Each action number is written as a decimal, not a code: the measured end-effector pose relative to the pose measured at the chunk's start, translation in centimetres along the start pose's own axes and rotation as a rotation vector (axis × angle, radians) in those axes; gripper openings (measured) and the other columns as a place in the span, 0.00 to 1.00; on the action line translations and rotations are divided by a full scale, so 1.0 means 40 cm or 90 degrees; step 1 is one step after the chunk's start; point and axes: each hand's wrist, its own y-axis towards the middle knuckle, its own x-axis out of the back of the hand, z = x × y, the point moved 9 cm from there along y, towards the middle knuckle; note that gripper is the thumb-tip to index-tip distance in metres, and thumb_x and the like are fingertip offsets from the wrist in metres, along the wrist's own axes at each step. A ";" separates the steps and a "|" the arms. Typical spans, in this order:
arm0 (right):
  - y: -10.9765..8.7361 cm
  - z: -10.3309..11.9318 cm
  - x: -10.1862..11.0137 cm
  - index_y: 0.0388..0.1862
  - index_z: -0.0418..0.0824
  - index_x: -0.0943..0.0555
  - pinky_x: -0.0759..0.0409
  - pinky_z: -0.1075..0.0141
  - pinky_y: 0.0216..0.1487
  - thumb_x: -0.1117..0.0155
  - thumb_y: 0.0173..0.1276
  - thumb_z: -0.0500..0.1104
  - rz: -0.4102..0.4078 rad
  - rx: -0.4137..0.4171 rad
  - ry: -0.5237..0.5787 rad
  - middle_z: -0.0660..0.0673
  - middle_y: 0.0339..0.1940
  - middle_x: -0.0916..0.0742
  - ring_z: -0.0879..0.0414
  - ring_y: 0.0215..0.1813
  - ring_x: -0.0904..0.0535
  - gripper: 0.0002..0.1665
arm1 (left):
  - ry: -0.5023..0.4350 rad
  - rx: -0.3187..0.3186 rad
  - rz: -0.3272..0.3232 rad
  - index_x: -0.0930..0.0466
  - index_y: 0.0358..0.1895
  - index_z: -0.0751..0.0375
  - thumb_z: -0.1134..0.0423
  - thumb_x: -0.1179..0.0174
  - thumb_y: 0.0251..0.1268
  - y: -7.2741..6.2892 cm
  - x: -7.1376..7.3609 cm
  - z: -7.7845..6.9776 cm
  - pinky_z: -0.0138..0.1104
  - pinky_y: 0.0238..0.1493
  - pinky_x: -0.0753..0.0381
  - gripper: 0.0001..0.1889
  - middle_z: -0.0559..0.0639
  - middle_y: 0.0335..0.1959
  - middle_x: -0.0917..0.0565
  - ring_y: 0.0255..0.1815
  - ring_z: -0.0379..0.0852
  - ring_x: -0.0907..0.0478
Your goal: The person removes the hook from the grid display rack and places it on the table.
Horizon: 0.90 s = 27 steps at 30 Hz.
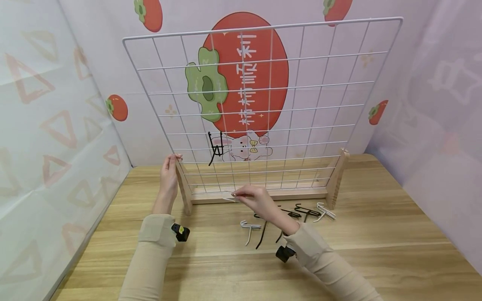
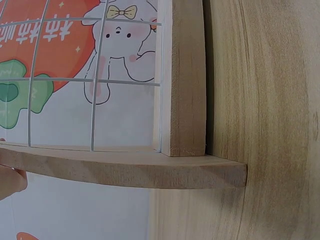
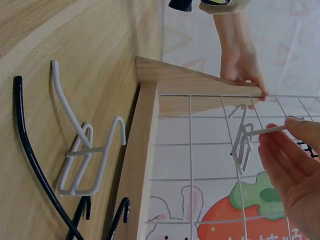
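Observation:
My right hand (image 1: 257, 200) pinches a white wire hook (image 3: 243, 145) by its straight arm between thumb and fingers. The hook is in front of the white wire grid panel (image 1: 263, 28), near its lower part. My left hand (image 1: 170, 175) grips the upper end of the left wooden side post (image 2: 125, 172) of the stand that bears the panel. A black hook (image 1: 217, 150) hangs on the grid, left of centre.
On the table (image 1: 226, 267), in front of the stand's wooden rail (image 1: 301, 194), lie several loose hooks, including a white hook (image 1: 250, 226), a black hook (image 1: 308, 211) and another white hook (image 1: 326, 211). A printed curtain (image 1: 316, 108) stands behind the panel.

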 end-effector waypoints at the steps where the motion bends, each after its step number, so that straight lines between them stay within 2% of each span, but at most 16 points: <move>1: -0.003 -0.014 -0.008 0.35 0.29 0.21 0.24 0.74 0.41 0.41 0.56 0.26 0.009 -0.008 -0.004 0.37 0.35 0.16 0.50 0.39 0.19 0.08 | 0.003 -0.007 0.000 0.30 0.33 0.53 0.54 0.57 0.67 0.000 0.001 0.000 0.36 0.65 0.55 0.10 0.47 0.39 0.27 0.61 0.50 0.43; 3: -0.009 -0.035 -0.022 0.36 0.30 0.21 0.24 0.74 0.41 0.41 0.57 0.28 0.025 -0.019 -0.012 0.38 0.36 0.16 0.52 0.39 0.20 0.08 | -0.015 -0.026 0.007 0.29 0.34 0.54 0.52 0.56 0.66 0.001 0.001 0.001 0.34 0.65 0.54 0.11 0.49 0.40 0.27 0.59 0.47 0.40; 7: -0.017 -0.064 -0.046 0.37 0.30 0.21 0.24 0.75 0.41 0.42 0.58 0.29 0.051 -0.031 -0.017 0.39 0.36 0.16 0.52 0.39 0.20 0.08 | -0.015 -0.032 0.002 0.29 0.34 0.55 0.50 0.55 0.65 0.002 0.004 0.000 0.33 0.64 0.52 0.12 0.48 0.39 0.26 0.55 0.43 0.38; 11: -0.021 -0.088 -0.072 0.36 0.29 0.21 0.24 0.75 0.41 0.42 0.58 0.29 0.081 -0.043 -0.019 0.38 0.36 0.16 0.52 0.39 0.20 0.07 | 0.009 -0.004 -0.023 0.30 0.33 0.54 0.54 0.57 0.67 0.003 0.006 -0.001 0.36 0.64 0.50 0.11 0.46 0.38 0.27 0.55 0.44 0.38; 16: -0.031 -0.121 -0.098 0.36 0.30 0.21 0.24 0.75 0.40 0.42 0.58 0.29 0.121 -0.083 -0.020 0.39 0.35 0.16 0.52 0.38 0.20 0.07 | 0.005 0.025 -0.029 0.31 0.31 0.53 0.57 0.59 0.68 0.005 0.005 0.002 0.32 0.62 0.48 0.10 0.43 0.36 0.26 0.54 0.41 0.37; 27: -0.043 -0.156 -0.139 0.33 0.28 0.21 0.24 0.75 0.38 0.42 0.58 0.29 0.140 -0.105 -0.011 0.38 0.33 0.16 0.52 0.35 0.20 0.05 | 0.003 0.020 -0.023 0.30 0.30 0.52 0.56 0.58 0.67 0.005 0.007 0.010 0.34 0.63 0.50 0.10 0.45 0.36 0.27 0.55 0.42 0.38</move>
